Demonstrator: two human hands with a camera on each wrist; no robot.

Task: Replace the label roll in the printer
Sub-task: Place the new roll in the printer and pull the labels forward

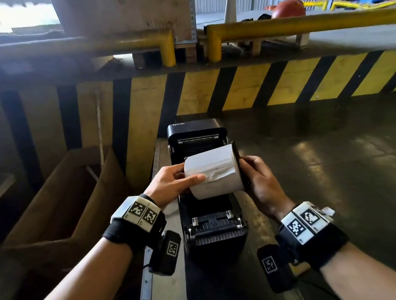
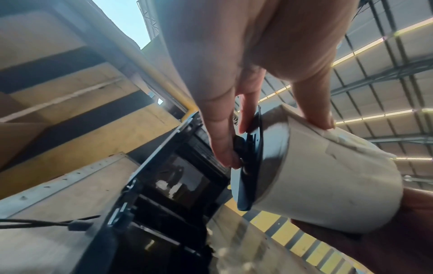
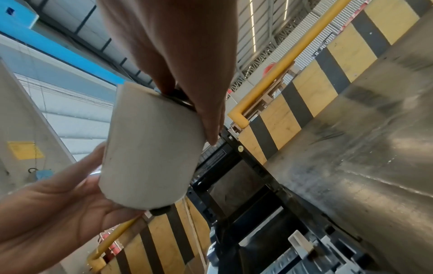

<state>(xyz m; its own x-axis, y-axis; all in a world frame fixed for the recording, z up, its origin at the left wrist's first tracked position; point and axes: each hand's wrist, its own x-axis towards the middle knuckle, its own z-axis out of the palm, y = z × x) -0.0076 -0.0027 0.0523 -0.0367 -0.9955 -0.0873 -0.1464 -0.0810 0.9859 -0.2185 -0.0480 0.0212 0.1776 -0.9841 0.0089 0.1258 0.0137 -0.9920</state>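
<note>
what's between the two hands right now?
The white label roll, held above the open printer. The left hand grips its left end, the right hand its black end flange. Clearest in the head view.

Head view looks down from above; both wrist views look up, close, perhaps tilted, sharing the label roll (image 1: 214, 172).

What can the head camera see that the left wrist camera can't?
Only the head camera shows the cardboard box beside the printer and both wrist bands. Only the left wrist camera shows the roof lights and the black disc on the roll's left end. Both show the white label roll held by the left hand and right hand over the open printer.
</note>
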